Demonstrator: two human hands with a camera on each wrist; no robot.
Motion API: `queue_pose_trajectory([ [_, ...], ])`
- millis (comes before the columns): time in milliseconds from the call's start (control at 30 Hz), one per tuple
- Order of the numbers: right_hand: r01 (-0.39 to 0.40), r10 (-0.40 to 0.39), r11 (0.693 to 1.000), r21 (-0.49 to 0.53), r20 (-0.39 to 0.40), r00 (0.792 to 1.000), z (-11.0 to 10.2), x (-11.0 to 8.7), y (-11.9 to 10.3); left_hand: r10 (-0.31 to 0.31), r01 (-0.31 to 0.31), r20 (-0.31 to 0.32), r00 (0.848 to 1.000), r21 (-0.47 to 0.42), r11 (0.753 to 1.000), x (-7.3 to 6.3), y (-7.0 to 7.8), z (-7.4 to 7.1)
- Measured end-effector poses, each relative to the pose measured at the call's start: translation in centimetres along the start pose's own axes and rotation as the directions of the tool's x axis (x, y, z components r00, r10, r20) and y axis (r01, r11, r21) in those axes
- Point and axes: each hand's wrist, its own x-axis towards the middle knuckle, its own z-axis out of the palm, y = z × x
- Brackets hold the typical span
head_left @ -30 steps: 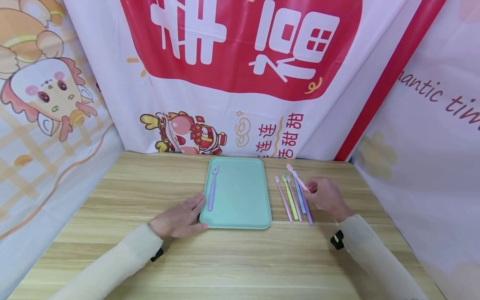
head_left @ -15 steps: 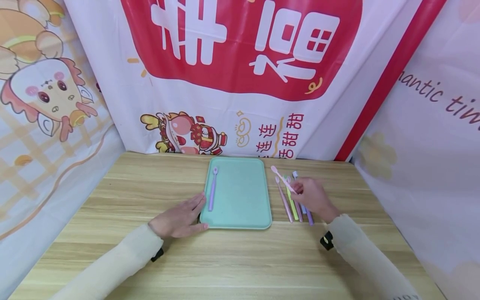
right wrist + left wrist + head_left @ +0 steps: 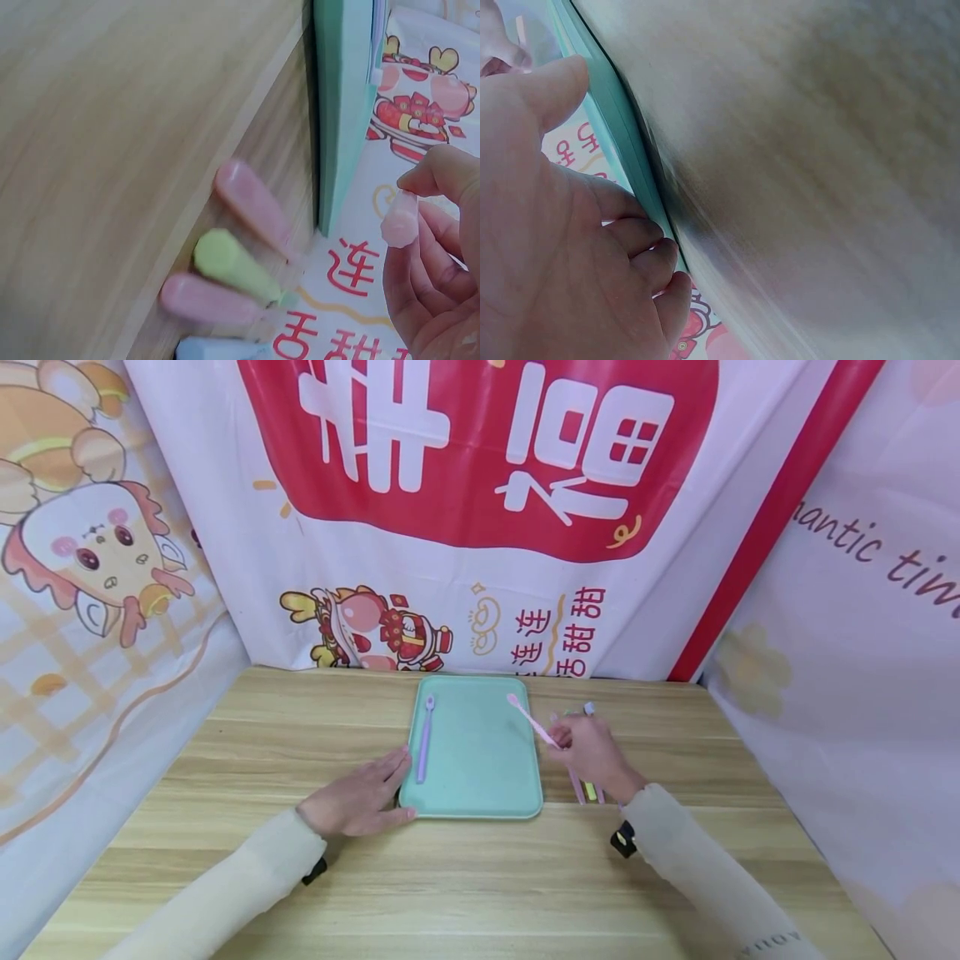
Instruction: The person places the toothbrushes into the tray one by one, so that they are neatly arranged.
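My right hand point(image 3: 596, 755) pinches a pink toothbrush point(image 3: 534, 720) by its handle, the head reaching over the right side of a mint-green tray point(image 3: 480, 752). The handle's end point(image 3: 400, 225) shows between thumb and fingers in the right wrist view. My left hand point(image 3: 360, 795) rests against the tray's left edge, fingers extended along the rim; the left wrist view shows its fingertips point(image 3: 676, 289) at the tray's side. A purple toothbrush point(image 3: 425, 739) lies on the tray's left part.
Right of the tray, partly hidden under my right hand, several toothbrushes lie on the wooden table: a pink one point(image 3: 251, 199), a yellow-green one point(image 3: 232, 262), another pink one point(image 3: 210, 300) and a blue one point(image 3: 217, 349). A printed cloth point(image 3: 480, 602) hangs behind the table.
My right hand has carried the pink toothbrush left, from above the toothbrushes on the table to the tray's right edge. The left hand and tray have stayed in place.
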Motion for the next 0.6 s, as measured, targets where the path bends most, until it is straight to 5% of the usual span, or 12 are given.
queue_pose_trajectory([
  [300,0.099,-0.100,0.995,-0.026,-0.053,0.994,1.9,1.0,-2.1,-0.002,0.002,0.001,1.000,0.002,1.000,0.0,-0.1,0.1],
  [600,0.109,-0.112,0.993,-0.039,-0.070,0.991,3.8,1.9,-3.8,-0.011,0.011,0.004,1.000,-0.009,1.000,0.0,0.0,0.1],
])
